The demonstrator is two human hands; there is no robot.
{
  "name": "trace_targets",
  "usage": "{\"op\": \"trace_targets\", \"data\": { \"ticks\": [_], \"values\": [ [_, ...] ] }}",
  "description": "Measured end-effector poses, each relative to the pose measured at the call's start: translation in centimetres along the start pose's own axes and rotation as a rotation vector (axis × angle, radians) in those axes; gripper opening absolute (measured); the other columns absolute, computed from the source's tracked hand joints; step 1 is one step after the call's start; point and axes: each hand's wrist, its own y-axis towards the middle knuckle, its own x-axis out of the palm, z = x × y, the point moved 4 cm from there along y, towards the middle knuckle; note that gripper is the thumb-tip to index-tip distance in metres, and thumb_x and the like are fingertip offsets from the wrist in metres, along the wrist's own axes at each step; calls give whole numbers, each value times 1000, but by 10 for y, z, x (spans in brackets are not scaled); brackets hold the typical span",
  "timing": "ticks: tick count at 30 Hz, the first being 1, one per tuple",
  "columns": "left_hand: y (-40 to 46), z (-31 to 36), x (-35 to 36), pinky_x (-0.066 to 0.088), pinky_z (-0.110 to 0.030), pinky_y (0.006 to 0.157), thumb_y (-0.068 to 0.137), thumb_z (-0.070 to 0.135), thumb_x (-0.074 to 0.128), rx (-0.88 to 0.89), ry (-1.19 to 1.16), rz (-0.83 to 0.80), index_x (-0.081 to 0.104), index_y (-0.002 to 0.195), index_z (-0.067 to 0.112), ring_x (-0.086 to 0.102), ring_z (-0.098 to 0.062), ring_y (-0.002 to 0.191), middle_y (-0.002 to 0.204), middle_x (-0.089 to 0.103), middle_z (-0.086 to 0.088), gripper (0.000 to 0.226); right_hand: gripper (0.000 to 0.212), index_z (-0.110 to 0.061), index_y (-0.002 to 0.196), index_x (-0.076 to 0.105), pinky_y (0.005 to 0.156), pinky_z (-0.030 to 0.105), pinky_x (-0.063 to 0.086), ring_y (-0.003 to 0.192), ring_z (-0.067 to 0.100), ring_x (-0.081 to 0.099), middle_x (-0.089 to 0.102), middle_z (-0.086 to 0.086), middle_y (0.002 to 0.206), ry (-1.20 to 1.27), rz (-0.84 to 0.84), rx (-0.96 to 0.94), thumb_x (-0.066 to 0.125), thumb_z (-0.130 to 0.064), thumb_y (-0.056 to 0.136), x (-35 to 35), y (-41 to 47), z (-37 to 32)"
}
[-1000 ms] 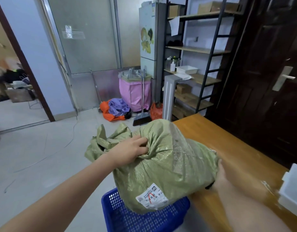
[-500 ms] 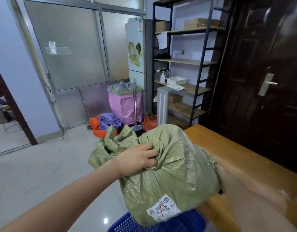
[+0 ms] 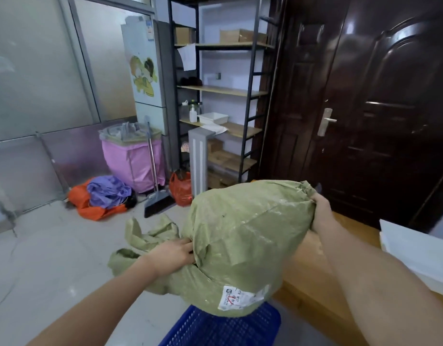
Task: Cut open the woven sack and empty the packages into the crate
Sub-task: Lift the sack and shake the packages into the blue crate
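fingers pinching bulging sack, tilted over crate

Storeroom corner by a dark door

A pink-lined bin stands beside a broom and an orange bag; black-framed shelves hold a white tray and cardboard boxes; a wooden tabletop lies at right.

The one head-worn camera is looking forward and down, close over the sack, facing the door.
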Motion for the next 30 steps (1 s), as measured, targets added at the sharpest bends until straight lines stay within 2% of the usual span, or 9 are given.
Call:
{"op": "trace_targets", "data": {
  "ticks": [2, 5, 8, 10, 12, 13, 18, 25, 30],
  "values": [
    [11, -3, 8, 54, -20, 46, 37, 17, 88, -49, -4, -24, 75, 78, 30, 69, -13, 64, 78, 73, 6, 45, 39, -9, 107, 70, 88, 38, 53, 89, 29, 66, 71, 9, 102, -38, -6, -2, 52, -30, 79, 6, 3, -20],
    [24, -3, 15, 52, -18, 45, 32, 23, 87, -128, 2, -62, 74, 70, 32, 67, -10, 58, 70, 71, 9, 42, 23, -13, 79, 65, 64, 30, 47, 71, 22, 59, 63, 5, 79, -107, -14, 1, 44, -22, 86, 17, 2, -40],
    [32, -1, 18, 51, -16, 45, 36, 28, 85, -240, -83, -69, 73, 68, 30, 68, -11, 56, 67, 70, 8, 35, 20, -15, 69, 60, 60, 27, 43, 63, 19, 53, 56, 3, 70, -157, 12, -48, 47, -13, 84, 29, 5, -54],
    [36, 6, 20, 56, -23, 70, 63, 21, 76, -307, -179, -111, 72, 90, 20, 71, -23, 83, 90, 73, -4, 27, 22, -14, 63, 58, 58, 26, 38, 58, 17, 48, 52, 2, 65, -211, 13, -141, 50, -7, 83, 41, 5, -60],
    [38, 16, 33, 41, -29, 101, 85, 13, 54, -456, -194, -200, 62, 116, 13, 57, -28, 116, 123, 63, -9, 32, 27, -13, 57, 52, 55, 27, 32, 57, 14, 43, 47, 1, 61, -314, -24, -235, 53, -4, 83, 57, 3, -60],
    [36, 24, 43, 35, -29, 105, 87, 12, 48, -525, -236, -265, 59, 120, 12, 52, -27, 122, 129, 59, -9, 34, 29, -13, 56, 50, 54, 28, 30, 56, 13, 42, 46, 1, 60, -383, -57, -277, 53, -5, 83, 67, -1, -58],
    [22, 57, 80, 36, -29, 106, 90, 20, 43, -685, -439, -359, 53, 129, 17, 48, -26, 126, 137, 54, -6, 40, 37, -19, 53, 37, 52, 33, 24, 55, 15, 38, 40, -2, 58, -843, -112, -451, 52, -20, 86, 100, -13, -31],
    [10, 76, 108, 25, -26, 112, 90, 28, 46, -644, -607, -368, 32, 145, 23, 37, -22, 136, 151, 38, -2, 57, 37, -17, 58, 27, 54, 34, 22, 64, 23, 39, 36, 0, 61, -1047, -103, -526, 49, -22, 88, 118, -14, 17],
    [7, 77, 119, 41, -17, 95, 88, 31, 58, -689, -885, -391, 32, 145, 16, 52, -23, 119, 144, 44, -10, 64, 35, -19, 60, 28, 49, 32, 19, 55, 16, 33, 34, -1, 62, -1177, -56, -493, 46, -20, 89, 122, -12, 42]
  ]
}}
